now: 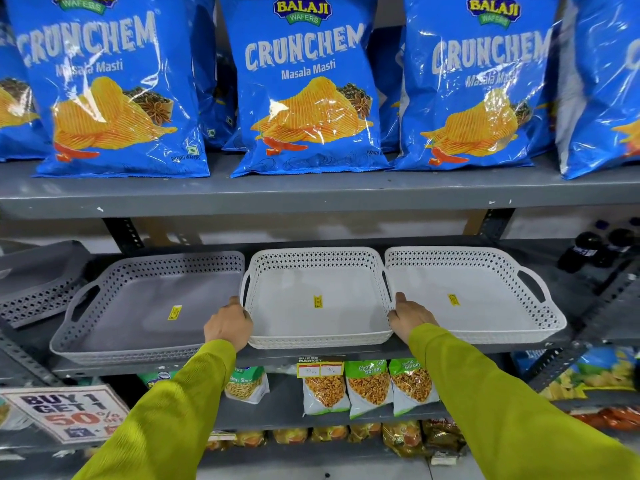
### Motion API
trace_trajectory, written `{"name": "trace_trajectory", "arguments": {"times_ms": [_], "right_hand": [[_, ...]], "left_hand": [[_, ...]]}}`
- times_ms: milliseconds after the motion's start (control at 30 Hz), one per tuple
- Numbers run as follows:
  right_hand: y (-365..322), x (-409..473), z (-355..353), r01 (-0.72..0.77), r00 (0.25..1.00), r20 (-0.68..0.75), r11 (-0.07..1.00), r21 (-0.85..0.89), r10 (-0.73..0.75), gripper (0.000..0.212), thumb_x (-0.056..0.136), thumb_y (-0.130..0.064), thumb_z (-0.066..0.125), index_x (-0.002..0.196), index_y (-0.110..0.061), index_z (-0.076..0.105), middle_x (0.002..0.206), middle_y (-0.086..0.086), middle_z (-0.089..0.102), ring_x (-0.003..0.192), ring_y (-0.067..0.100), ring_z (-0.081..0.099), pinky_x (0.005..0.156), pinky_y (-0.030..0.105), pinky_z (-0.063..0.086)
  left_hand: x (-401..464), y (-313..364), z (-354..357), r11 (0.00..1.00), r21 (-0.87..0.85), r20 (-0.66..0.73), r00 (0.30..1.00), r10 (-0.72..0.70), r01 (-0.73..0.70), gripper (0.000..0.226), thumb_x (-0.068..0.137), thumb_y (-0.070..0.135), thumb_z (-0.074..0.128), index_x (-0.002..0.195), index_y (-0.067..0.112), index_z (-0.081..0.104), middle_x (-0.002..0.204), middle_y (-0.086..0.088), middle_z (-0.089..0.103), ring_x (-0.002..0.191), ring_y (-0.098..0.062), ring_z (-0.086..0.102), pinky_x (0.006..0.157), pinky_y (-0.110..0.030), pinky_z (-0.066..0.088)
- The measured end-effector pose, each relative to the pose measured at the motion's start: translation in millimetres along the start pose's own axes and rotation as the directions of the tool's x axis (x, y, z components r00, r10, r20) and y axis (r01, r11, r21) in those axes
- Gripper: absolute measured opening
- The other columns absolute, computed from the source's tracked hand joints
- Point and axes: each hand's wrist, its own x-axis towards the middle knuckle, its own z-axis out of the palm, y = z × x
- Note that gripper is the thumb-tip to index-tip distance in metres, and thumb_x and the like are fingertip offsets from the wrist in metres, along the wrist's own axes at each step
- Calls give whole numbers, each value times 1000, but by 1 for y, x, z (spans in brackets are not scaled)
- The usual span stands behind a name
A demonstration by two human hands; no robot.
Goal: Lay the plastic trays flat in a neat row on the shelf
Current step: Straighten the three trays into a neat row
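Both hands — left hand (229, 323), right hand (408, 317) — grip the middle white tray (317, 320).

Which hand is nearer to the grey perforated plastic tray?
Left. The left hand sits at the grey perforated plastic tray, at its right edge; the right hand is beyond the middle white tray.

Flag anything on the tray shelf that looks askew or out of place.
One thing: a grey tray at the far left sits tilted and angled, outside the row. The grey tray, middle white tray and right white tray lie flat, side by side.
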Motion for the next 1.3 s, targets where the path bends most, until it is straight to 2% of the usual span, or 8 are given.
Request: {"name": "trace_trajectory", "arguments": {"times_ms": [133, 233, 300, 433, 700, 1133, 1233, 1300], "right_hand": [[0, 2, 0, 9, 1000, -2, 1000, -9, -9, 48, 96, -28, 33, 137, -5, 30, 106, 15, 61, 103, 34, 59, 79, 36, 46], [1, 5, 0, 13, 1000, -4, 1000, -10, -13, 42, 95, -27, 33, 131, -5, 35, 91, 10, 53, 85, 30, 54, 69, 33, 40], [0, 6, -1, 11, 1000, -9, 1000, -13, -11, 42, 95, -27, 33, 131, -5, 34, 95, 14, 57, 81, 29, 50, 69, 33, 39], [2, 9, 2, 18, 1000, -14, 1000, -8, -18, 44, 95, -27, 33, 133, -5, 33, 109, 18, 62, 93, 33, 59, 70, 34, 40], [2, 8, 1, 23, 1000, 6, 999, -28, -23, 50, 96, -27, 34, 140, -5, 27, 117, 19, 61, 105, 35, 59, 80, 36, 46], [3, 7, 0, 36, 999, 3, 999, -33, -36, 49, 96, -26, 33, 139, -5, 28, 113, 19, 62, 102, 35, 59, 79, 37, 47], [3, 6, 0, 39, 999, 4, 999, -34, -39, 48, 96, -26, 33, 139, -4, 28, 97, 15, 57, 89, 32, 56, 70, 34, 41], [3, 7, 1, 38, 999, 5, 999, -33, -38, 48, 96, -27, 33, 139, -4, 28, 97, 15, 57, 92, 33, 58, 69, 33, 39]], "left_hand": [[2, 0, -1, 1000, 6, 3, 1000, -3, 3, 28, 95, 21, 36, 116, 5, 45, 114, -24, 66, 103, -44, 62, 85, -45, 49], [3, 0, -1, 1000, 11, 3, 1000, -6, 6, 28, 95, 20, 36, 117, 5, 45, 113, -24, 66, 103, -44, 62, 84, -45, 50], [3, 1, -1, 1000, 10, 2, 1000, -6, 6, 28, 95, 20, 36, 117, 5, 45, 113, -24, 66, 103, -44, 62, 85, -45, 49], [3, 1, -2, 1000, 12, 9, 1000, 4, -4, 29, 95, 20, 37, 118, 4, 45, 113, -24, 66, 103, -44, 62, 84, -45, 49], [5, -3, -2, 999, 8, 15, 999, 32, -32, 32, 96, 21, 36, 122, 5, 44, 114, -23, 66, 104, -44, 62, 86, -45, 50], [5, -3, -2, 999, 5, 13, 999, 34, -34, 30, 96, 22, 36, 120, 6, 45, 114, -23, 66, 103, -44, 62, 87, -46, 50], [5, -4, -2, 999, 2, 9, 999, 41, -41, 30, 96, 22, 37, 119, 5, 45, 113, -24, 66, 103, -44, 62, 86, -46, 50], [5, -4, -2, 999, 1, 10, 999, 44, -44, 30, 96, 22, 37, 119, 5, 45, 112, -24, 66, 102, -44, 62, 86, -46, 50]]}}
